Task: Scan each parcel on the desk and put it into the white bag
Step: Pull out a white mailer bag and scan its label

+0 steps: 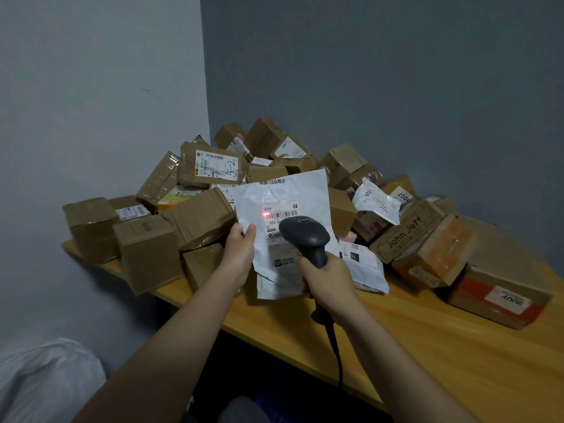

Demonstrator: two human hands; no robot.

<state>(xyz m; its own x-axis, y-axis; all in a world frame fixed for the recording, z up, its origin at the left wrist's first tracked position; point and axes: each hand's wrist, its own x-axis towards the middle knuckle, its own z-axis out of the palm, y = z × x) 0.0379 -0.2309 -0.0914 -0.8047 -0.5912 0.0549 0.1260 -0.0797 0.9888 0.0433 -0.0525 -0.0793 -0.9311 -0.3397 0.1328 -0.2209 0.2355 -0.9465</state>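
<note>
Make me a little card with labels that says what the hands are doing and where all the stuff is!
left hand: pinches white mailer by its left edge, held up
right hand: grips scanner
scanner light: red spot on the mailer's barcode
desk: cardboard boxes piled at the back
white bag: lower left, beside the desk

Both forearms are bare right up to the frame's lower edge, with no sleeve showing. The left hand (239, 257) and the right hand (328, 280), both above the desk (427, 346), carry no ring, watch or glove.
</note>
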